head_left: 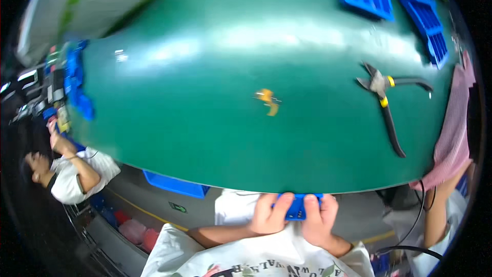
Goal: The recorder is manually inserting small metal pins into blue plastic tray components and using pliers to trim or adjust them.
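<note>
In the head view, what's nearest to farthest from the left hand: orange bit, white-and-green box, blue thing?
1. Blue thing, held by left hand and right hand.
2. Orange bit, ahead, mid-table.
3. White-and-green box, far left.

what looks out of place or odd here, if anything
A small orange piece lies loose on the green table, irregular in shape, though blur hides whether it is broken. The pliers at right lie splayed open. I see no spill, and no clear damage to the blue object between the left hand and right hand.
</note>
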A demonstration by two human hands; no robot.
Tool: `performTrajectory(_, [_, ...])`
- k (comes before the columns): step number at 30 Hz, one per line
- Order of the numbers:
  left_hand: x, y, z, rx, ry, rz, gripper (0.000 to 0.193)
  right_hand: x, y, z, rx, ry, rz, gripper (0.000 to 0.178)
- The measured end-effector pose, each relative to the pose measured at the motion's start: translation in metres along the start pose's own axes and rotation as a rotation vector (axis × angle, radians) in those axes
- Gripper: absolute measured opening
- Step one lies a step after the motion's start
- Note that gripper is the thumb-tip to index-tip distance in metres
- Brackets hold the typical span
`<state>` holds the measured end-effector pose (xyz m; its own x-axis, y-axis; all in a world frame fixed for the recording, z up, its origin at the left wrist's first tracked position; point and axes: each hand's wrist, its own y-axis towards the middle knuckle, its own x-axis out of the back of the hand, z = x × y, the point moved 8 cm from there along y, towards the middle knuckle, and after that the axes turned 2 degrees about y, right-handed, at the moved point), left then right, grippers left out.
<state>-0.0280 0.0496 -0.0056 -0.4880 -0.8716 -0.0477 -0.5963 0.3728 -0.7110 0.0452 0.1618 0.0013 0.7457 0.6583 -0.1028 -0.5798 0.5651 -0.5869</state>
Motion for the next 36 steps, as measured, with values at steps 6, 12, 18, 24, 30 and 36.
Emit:
performTrajectory(6, [-0.014,0.023,-0.013,-0.251,0.090,0.187,0.026,0.009,0.012,-0.008,0.061,0.050,0.030,0.019])
performTrajectory(12, [0.058,-0.002,-0.077,-0.124,0.494,0.686,0.022,-0.006,0.009,0.020,-0.018,-0.043,0.513,0.022])
performTrajectory(18, [0.257,0.016,-0.195,-0.622,0.317,-0.505,0.028,-0.016,0.007,0.065,0.233,-0.038,0.618,0.013])
performTrajectory(24, [0.433,0.056,-0.237,-0.812,0.072,-0.714,0.056,-0.039,0.019,0.118,0.604,-0.161,0.535,0.012])
performTrajectory(30, [0.371,0.053,-0.269,-1.118,0.306,-0.827,0.049,0.019,0.011,0.163,1.046,-0.426,0.066,0.022])
performTrajectory(36, [0.035,0.049,-0.287,-1.274,0.898,-0.012,0.032,0.048,0.079,0.192,0.951,-1.196,-0.275,0.078])
